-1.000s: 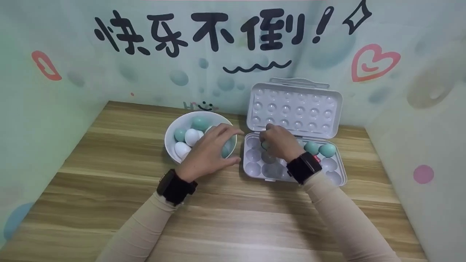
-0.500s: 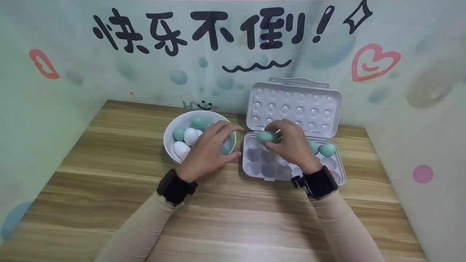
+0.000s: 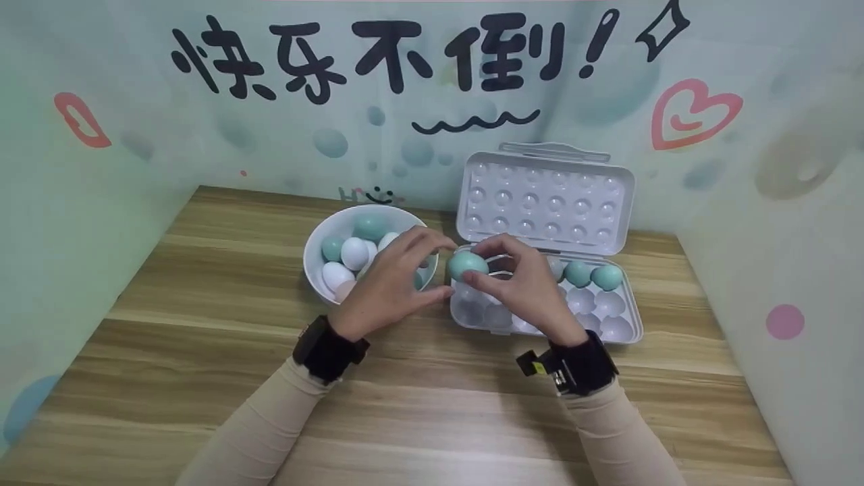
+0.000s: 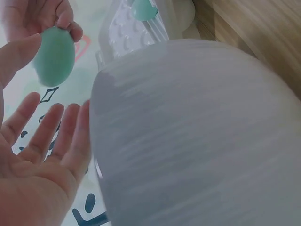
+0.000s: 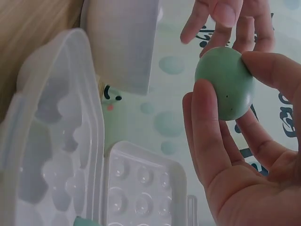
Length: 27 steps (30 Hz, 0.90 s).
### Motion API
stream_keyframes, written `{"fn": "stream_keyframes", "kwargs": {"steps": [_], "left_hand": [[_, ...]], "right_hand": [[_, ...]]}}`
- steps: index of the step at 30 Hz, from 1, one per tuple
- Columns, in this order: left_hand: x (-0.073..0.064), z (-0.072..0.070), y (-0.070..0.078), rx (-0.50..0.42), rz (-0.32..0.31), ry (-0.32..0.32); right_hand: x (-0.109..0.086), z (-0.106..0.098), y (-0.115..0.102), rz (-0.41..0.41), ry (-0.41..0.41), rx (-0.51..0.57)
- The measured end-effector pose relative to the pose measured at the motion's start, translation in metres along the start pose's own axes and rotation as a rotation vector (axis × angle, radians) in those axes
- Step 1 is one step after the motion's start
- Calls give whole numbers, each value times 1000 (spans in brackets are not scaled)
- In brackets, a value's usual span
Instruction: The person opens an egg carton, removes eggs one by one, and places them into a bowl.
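My right hand (image 3: 530, 287) pinches a pale green egg (image 3: 467, 266) between thumb and fingers, above the left end of an egg box (image 3: 611, 304). Just left of it, my left hand (image 3: 388, 287) is held over the right rim of a white bowl (image 3: 344, 219), fingers spread toward the egg. In the left wrist view the left thumb (image 4: 19, 56) lies beside the green egg (image 4: 55, 56); whether they touch I cannot tell. White and green eggs fill the bowl, partly hidden by the left hand. Green eggs (image 3: 607, 277) sit in the box's back row at the right.
The egg box's dimpled lid (image 3: 530, 214) stands raised against the printed backdrop (image 3: 270, 148). Wood-grain table (image 3: 432, 418) stretches in front of bowl and box. Side panels (image 3: 776, 256) border the table at left and right.
My right hand has risen from the box's back row with the green egg and moved left, close to my left hand. My left hand has barely moved.
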<state>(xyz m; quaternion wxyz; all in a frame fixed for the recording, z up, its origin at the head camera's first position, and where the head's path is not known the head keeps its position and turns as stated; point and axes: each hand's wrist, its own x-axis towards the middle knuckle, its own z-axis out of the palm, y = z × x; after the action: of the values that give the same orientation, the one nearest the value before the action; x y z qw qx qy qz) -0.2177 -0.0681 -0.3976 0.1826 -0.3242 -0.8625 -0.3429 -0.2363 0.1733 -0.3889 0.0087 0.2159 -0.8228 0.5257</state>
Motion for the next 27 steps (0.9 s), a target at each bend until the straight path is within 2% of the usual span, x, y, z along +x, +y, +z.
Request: {"fn": "stream_keyframes", "kwargs": {"steps": [8,12,16,22,27], "left_hand": [[0,4,3,-72,46,9],[-1,6,5,-61,63,19],[-1,8,6,-51,72,25],[-2,7,4,-45,53,-2],[-2,1,1,-26,-10,-5]], "right_hand": [[-4,5,-4,27,-44,88],[-5,8,-5,17,-55,125],[-5,11,-5,-12,-65,118],[-7,7,-8,-7,-80,87],[-7,-4,-10,-11,-49,29]]}}
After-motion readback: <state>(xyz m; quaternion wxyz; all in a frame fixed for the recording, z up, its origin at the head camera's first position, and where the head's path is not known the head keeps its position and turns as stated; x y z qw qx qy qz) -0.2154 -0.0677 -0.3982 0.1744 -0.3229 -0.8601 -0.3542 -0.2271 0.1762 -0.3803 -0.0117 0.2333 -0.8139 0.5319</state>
